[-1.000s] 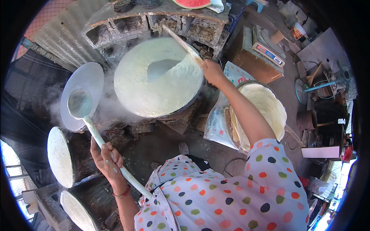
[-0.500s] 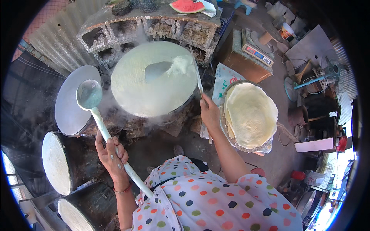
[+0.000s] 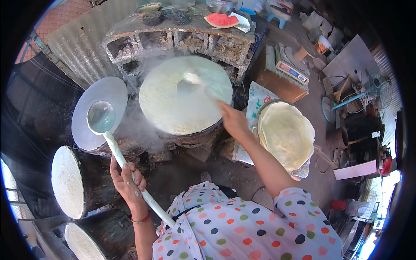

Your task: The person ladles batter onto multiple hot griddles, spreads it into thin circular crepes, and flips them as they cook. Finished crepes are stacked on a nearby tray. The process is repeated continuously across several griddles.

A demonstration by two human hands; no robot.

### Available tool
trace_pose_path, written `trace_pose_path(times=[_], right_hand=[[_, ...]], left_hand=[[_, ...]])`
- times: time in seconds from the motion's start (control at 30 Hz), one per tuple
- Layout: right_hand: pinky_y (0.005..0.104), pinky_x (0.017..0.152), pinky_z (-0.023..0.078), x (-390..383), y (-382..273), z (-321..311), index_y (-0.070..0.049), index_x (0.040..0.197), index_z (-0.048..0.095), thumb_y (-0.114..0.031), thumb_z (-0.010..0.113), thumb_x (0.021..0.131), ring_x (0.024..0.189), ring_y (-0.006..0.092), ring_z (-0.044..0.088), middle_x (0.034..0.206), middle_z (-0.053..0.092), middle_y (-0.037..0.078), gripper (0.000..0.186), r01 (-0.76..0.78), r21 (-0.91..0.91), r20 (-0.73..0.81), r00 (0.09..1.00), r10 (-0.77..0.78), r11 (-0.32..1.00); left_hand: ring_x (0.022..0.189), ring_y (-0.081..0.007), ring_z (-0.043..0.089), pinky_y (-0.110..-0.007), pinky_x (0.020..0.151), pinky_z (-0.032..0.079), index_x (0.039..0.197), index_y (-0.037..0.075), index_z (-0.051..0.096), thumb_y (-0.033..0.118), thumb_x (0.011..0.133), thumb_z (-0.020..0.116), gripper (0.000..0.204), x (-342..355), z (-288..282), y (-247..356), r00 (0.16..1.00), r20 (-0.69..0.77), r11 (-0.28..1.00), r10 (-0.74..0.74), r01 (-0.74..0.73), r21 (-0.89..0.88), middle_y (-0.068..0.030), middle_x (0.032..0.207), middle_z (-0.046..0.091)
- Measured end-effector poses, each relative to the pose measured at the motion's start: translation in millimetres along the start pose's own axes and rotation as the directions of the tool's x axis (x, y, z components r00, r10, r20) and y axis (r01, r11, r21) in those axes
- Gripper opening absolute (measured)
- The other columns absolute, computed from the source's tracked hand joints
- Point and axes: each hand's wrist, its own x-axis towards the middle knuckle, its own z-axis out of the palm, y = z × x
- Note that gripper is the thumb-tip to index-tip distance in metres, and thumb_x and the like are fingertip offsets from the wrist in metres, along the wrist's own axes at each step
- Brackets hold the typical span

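Your right hand [image 3: 234,121], closed around a thin pale wooden-looking stick [image 3: 211,95] blurred by motion, had swung inward over the steaming, wide, round, cream-coated pan [image 3: 182,115] ahead of you, where half a second earlier the stick stood at its right edge. The white clump [image 3: 191,77] had shifted to the grey central gap's upper edge, suggesting the coating was being spread, while your left hand [image 3: 129,184], well apart, stayed wrapped around the long-handled pale-green ladle [image 3: 102,118].

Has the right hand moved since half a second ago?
Yes: leftward, judged against the large steaming disc; the right hand has come closer to its middle.
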Motion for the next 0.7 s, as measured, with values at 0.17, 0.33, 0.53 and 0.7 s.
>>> trace_pose_path(times=[0.17, 0.33, 0.53, 0.7], right_hand=[[0.0517, 0.072, 0.049, -60.7, 10.5, 30.8, -0.023, 0.133, 0.05, -0.022, 0.051, 0.092, 0.083, 0.0435, 0.063, 0.086, 0.065, 0.024, 0.04, -0.08, 0.038, -0.063, 0.995, 0.082, 0.996], [0.0498, 0.077, 0.049, -86.3, -34.3, 29.1, -0.024, 0.135, 0.047, -0.02, 0.052, 0.092, 0.088, 0.0421, 0.062, 0.095, 0.064, 0.024, 0.043, -0.082, 0.055, 0.109, 0.991, 0.076, 0.995], [0.0422, 0.087, 0.048, -24.8, 6.7, 6.1, -0.009, 0.126, 0.055, -0.019, 0.05, 0.094, 0.104, 0.0383, 0.059, 0.111, 0.063, 0.022, 0.034, -0.106, 0.243, -0.113, 0.984, 0.137, 0.964], [0.0413, 0.086, 0.048, -55.3, -22.0, 8.0, -0.011, 0.127, 0.056, -0.02, 0.05, 0.094, 0.103, 0.0384, 0.06, 0.112, 0.062, 0.021, 0.034, -0.064, 0.18, 0.161, 0.986, 0.035, 0.982]], left_hand=[[0.051, -0.0024, 0.036, -0.015, 0.037, 0.028, 0.139, 0.011, 0.033, 0.018, 0.098, 0.052, 0.046, 3.0, -1.8, -2.6, 1.0, -0.003, 1.0, -0.006, 0.006, -0.003, -0.004, 0.085, 0.047], [0.052, -0.0024, 0.037, -0.015, 0.037, 0.028, 0.139, 0.011, 0.033, 0.018, 0.098, 0.052, 0.046, 3.8, -1.4, -8.4, 0.999, 0.022, 0.999, -0.031, 0.032, -0.014, -0.004, 0.086, 0.047], [0.053, -0.0019, 0.037, -0.014, 0.038, 0.029, 0.139, 0.01, 0.033, 0.018, 0.098, 0.05, 0.044, -0.1, 4.1, -5.5, 1.0, 0.01, 1.0, 0.002, -0.002, 0.016, -0.0035, 0.085, 0.047], [0.052, -0.0022, 0.037, -0.014, 0.038, 0.029, 0.138, 0.009, 0.033, 0.018, 0.098, 0.051, 0.045, -1.9, 5.7, -7.6, 0.999, -0.043, 1.0, -0.013, 0.014, 0.016, -0.0038, 0.085, 0.047]])
